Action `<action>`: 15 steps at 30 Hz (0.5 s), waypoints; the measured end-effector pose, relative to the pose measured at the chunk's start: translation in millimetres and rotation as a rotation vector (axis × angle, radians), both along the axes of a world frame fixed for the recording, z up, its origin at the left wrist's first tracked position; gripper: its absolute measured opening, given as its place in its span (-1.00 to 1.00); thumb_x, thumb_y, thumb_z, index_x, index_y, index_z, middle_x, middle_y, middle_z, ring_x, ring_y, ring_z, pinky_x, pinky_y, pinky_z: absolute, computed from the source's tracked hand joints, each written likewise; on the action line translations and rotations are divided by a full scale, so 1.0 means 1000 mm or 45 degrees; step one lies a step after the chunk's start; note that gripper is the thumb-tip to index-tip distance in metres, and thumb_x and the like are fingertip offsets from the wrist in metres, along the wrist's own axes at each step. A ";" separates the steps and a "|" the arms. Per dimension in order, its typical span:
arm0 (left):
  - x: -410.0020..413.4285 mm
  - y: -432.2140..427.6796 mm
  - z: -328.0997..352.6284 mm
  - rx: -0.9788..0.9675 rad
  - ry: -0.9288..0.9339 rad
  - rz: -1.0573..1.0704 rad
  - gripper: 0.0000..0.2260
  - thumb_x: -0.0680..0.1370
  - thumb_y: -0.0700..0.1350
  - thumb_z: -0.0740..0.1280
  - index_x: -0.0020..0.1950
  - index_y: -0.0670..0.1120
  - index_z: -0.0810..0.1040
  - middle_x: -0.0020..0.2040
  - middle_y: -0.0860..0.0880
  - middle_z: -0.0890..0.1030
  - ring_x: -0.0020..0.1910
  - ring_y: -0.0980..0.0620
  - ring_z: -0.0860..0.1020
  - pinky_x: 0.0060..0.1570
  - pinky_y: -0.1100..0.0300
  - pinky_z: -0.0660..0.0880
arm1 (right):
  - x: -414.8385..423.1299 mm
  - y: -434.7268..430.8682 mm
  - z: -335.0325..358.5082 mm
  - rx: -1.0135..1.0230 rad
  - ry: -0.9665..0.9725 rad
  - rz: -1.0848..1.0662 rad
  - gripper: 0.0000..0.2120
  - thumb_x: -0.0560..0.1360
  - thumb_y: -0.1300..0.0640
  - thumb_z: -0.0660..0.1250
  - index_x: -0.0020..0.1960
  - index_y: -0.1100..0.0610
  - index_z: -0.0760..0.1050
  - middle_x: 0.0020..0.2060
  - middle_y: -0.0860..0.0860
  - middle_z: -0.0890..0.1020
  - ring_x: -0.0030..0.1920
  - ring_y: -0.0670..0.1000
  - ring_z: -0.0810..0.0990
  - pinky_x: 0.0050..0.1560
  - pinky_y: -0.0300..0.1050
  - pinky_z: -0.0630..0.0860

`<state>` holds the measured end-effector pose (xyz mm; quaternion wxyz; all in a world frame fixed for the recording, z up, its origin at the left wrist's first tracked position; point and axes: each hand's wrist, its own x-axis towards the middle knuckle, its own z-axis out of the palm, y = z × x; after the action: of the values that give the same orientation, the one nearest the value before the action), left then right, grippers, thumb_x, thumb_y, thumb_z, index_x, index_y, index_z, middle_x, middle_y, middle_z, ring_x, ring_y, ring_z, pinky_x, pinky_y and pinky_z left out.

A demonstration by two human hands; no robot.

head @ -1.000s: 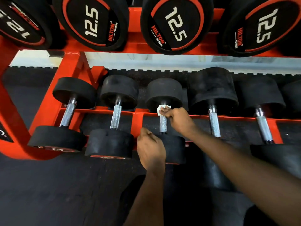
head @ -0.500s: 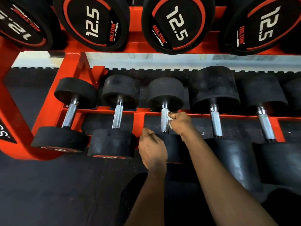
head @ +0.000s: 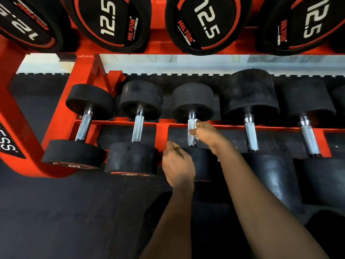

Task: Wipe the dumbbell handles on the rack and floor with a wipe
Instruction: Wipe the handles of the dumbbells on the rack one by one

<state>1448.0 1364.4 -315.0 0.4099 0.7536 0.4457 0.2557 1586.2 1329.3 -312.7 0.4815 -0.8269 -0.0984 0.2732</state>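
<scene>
The wipe (head: 197, 121) is a small white wad pressed against the right side of the handle (head: 192, 132) of the third dumbbell (head: 193, 101) from the left, on the lower tier of the red rack (head: 161, 135). Only scraps of white show past the fingers. The right hand (head: 205, 133) holds it there, its grip narrow and closed on the wipe, with fingertips curling round the far half of the knurled steel.

The left hand (head: 177, 165) lies against the near head (head: 202, 161) of the same dumbbell, fingers curled. I cannot tell whether its grip clamps the head or merely rests there (the fingertips are hidden).

Two smaller dumbbells (head: 138, 130) sit to the left and two bigger ones (head: 251, 135) to the right, each with its handle bare. Above hangs a row marked 12.5 (head: 108, 21), and dark rubber floor (head: 56, 212) spreads near the person.

I judge the wiping of this handle to be under way, with the near stretch of steel yet to be covered. The risks from here:
- The wad is small, so the rough knurling may snag it or drag it out of the pinch.
- The hand comes from the right, so the handle's left and under sides could be missed.
- A hard stroke might roll the dumbbell on its rails if the left hand is not truly steadying it.
</scene>
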 end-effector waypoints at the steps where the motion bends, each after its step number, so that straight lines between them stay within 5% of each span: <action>1: 0.000 0.000 0.000 -0.004 0.003 -0.004 -0.89 0.58 -0.17 0.16 -0.08 -0.01 0.44 -0.20 -0.02 0.57 -0.23 -0.05 0.58 -0.20 -0.06 0.59 | 0.005 0.006 0.002 0.084 0.043 -0.028 -0.86 0.48 0.21 0.37 0.04 0.14 0.53 -0.07 0.05 0.61 -0.05 0.01 0.57 -0.03 -0.12 0.43; 4: 0.000 0.000 0.000 0.003 -0.008 0.001 -0.89 0.57 -0.16 0.15 -0.09 0.00 0.43 -0.20 -0.01 0.57 -0.23 -0.04 0.58 -0.19 -0.08 0.59 | 0.012 0.010 0.005 0.196 0.194 -0.120 -0.78 0.42 0.23 0.40 0.06 0.23 0.57 -0.02 0.16 0.67 0.05 0.15 0.64 0.02 -0.08 0.47; 8: 0.000 0.000 0.000 -0.002 -0.023 0.002 -0.89 0.57 -0.20 0.16 -0.09 -0.04 0.44 -0.21 -0.02 0.57 -0.23 -0.04 0.56 -0.17 -0.08 0.57 | 0.006 -0.014 0.002 0.011 0.341 -0.021 -0.72 0.32 0.04 0.44 -0.04 0.18 0.63 -0.16 0.07 0.72 -0.07 0.09 0.68 -0.01 -0.05 0.58; 12: 0.000 0.000 0.000 0.012 -0.001 0.004 -0.90 0.57 -0.19 0.17 -0.09 -0.04 0.44 -0.20 -0.03 0.57 -0.23 -0.06 0.56 -0.15 -0.09 0.57 | 0.009 -0.005 0.001 0.308 0.461 -0.129 -0.82 0.55 0.19 0.26 -0.02 0.27 0.59 -0.35 0.04 0.70 -0.42 -0.10 0.65 -0.45 -0.34 0.47; 13: 0.000 0.000 0.000 0.021 0.003 0.006 -0.90 0.58 -0.18 0.17 -0.09 -0.03 0.44 -0.20 -0.02 0.57 -0.22 -0.07 0.57 -0.15 -0.09 0.57 | 0.013 0.003 0.002 0.405 0.466 -0.193 -0.79 0.56 0.23 0.23 0.02 0.32 0.59 -0.32 0.05 0.70 -0.40 -0.10 0.65 -0.43 -0.33 0.50; 15: 0.000 0.001 -0.002 0.030 0.008 0.018 -0.90 0.59 -0.17 0.17 -0.10 -0.02 0.43 -0.20 -0.02 0.57 -0.22 -0.08 0.57 -0.14 -0.10 0.57 | 0.017 0.014 0.000 0.485 0.474 -0.258 -0.73 0.55 0.22 0.24 0.15 0.33 0.58 -0.04 0.15 0.71 -0.11 0.03 0.68 -0.04 -0.15 0.61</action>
<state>1448.5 1365.6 -316.9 0.3979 0.7559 0.4493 0.2616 1603.6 1343.7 -313.0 0.6630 -0.6626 0.0254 0.3475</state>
